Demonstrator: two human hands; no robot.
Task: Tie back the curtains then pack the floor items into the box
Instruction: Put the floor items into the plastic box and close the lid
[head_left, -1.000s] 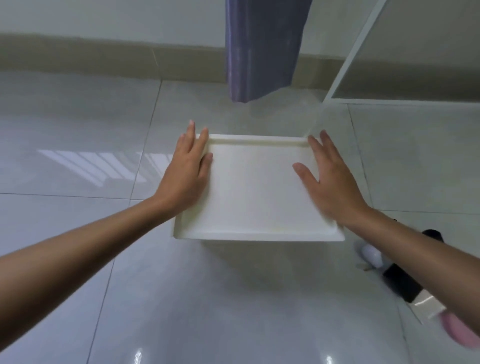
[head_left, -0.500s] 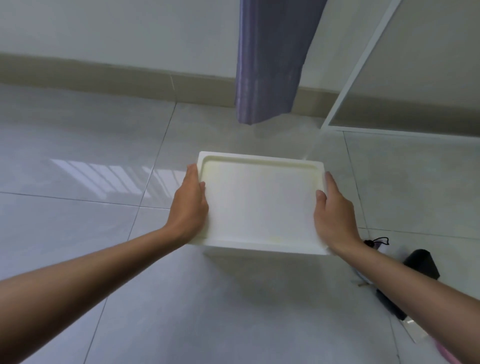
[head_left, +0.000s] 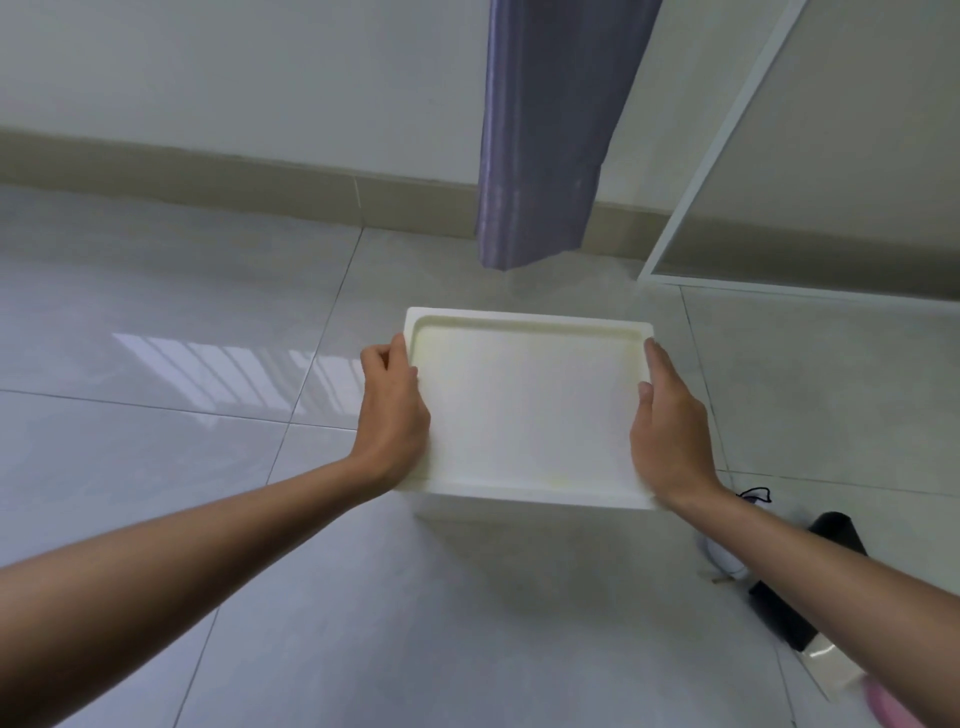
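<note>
A white foam box lid (head_left: 527, 410) sits on top of a white box (head_left: 452, 512) on the tiled floor. My left hand (head_left: 392, 415) grips the lid's left edge, and my right hand (head_left: 670, 431) grips its right edge. A purple curtain (head_left: 540, 130) hangs bunched just behind the box, its hem off the floor. At the lower right, partly hidden by my right forearm, lie a black cylinder (head_left: 839, 532), a black and white bottle-like item (head_left: 779, 616), a small white object (head_left: 719, 558) and something pink (head_left: 883, 706).
A white door frame (head_left: 722, 150) stands at the right behind the box. A beige skirting board (head_left: 208, 171) runs along the far wall. A small black cord (head_left: 756, 493) lies by my right wrist.
Both hands slid from flat on top of the lid to its left and right edges and closed on them. The view tilted up, showing more curtain and wall.
</note>
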